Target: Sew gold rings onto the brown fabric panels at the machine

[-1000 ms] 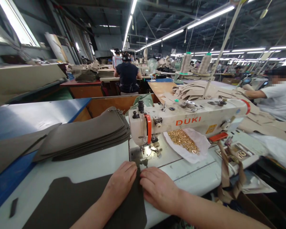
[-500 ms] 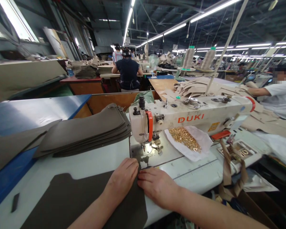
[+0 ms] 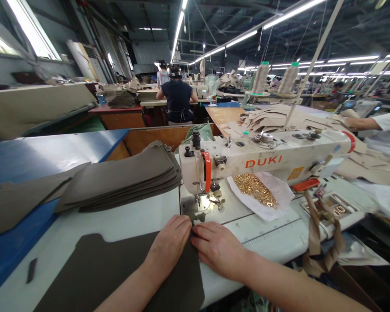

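A dark grey-brown fabric panel (image 3: pixel 117 264) lies flat on the pale sewing table, running under my left forearm. My left hand (image 3: pixel 170 238) is closed at the panel's upper right edge, fingertips pressed down together. Right against it, my right hand (image 3: pixel 217 249) has its fingers bent and closed on the same edge. The fingertips of both hands almost meet, and what lies just beneath them is hidden. Beyond the hands stands the white DUKI sewing machine (image 3: pixel 263 160), its needle and presser foot (image 3: pixel 199 200) a short way from my fingers, apart from the fabric.
A stack of cut fabric panels (image 3: pixel 123 182) sits left of the machine. Gold metal rings (image 3: pixel 255 188) fill a white bag under the machine arm. Brown straps (image 3: pixel 315 242) hang by a parts tray (image 3: pixel 338 210). A co-worker's arm (image 3: pixel 364 123) reaches over beige pieces at right.
The whole view has shifted slightly to the right. Both hands stay closed at the panel's edge, with only a small finger movement. The co-worker at right has moved partly out of view.
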Tool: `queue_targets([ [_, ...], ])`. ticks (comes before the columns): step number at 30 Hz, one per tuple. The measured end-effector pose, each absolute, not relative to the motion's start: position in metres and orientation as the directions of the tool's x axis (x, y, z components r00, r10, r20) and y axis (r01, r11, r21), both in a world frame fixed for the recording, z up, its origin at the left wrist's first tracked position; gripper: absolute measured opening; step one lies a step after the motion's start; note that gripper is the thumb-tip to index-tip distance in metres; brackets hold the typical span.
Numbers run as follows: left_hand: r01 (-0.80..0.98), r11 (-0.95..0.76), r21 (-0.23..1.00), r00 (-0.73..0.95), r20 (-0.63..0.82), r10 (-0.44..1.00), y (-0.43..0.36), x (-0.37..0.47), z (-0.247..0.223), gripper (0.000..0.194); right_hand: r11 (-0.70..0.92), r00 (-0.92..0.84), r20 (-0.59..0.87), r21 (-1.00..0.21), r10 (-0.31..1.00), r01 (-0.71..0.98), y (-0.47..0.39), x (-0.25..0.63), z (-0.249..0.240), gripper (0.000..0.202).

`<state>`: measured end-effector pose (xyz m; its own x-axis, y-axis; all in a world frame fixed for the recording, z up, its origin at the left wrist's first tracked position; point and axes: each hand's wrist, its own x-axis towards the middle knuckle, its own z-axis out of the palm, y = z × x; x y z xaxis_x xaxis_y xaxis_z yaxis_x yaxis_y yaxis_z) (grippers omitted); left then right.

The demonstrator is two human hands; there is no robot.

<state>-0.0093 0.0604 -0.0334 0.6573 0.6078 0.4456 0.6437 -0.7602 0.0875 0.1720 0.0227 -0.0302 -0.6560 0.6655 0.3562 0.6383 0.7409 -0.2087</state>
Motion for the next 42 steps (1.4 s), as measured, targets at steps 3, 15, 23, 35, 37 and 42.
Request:
queue_targets([
  [3,0.650,-0.757,0.068,0.650,0.466,0.601,0.057,-0.009,-0.031,0.031,0.729,-0.640,0.379,-0.164,0.668,0.664,0.029,0.172,-0.030,0.015],
  [15,0.629,-0.773,0.076,0.626,0.541,0.563,0.069,0.002,-0.031,0.031,0.755,-0.692,0.364,-0.050,0.623,0.654,0.045,0.180,-0.029,0.009],
  [23,0.630,-0.764,0.139,0.608,0.524,0.596,0.099,0.014,-0.035,0.029,0.726,-0.676,0.352,-0.016,0.648,0.687,0.071,0.191,-0.030,0.006],
  [35,0.621,-0.760,0.191,0.601,0.507,0.618,0.113,0.014,-0.035,0.027,0.695,-0.636,0.364,-0.045,0.680,0.717,0.080,0.191,-0.034,0.005],
  [37,0.615,-0.770,0.172,0.600,0.532,0.598,0.114,0.013,-0.036,0.028,0.696,-0.637,0.370,-0.038,0.677,0.717,0.080,0.191,-0.034,0.005],
  [42,0.619,-0.769,0.158,0.579,0.569,0.584,0.115,0.014,-0.033,0.030,0.693,-0.636,0.373,-0.028,0.675,0.720,0.082,0.192,-0.036,0.006],
])
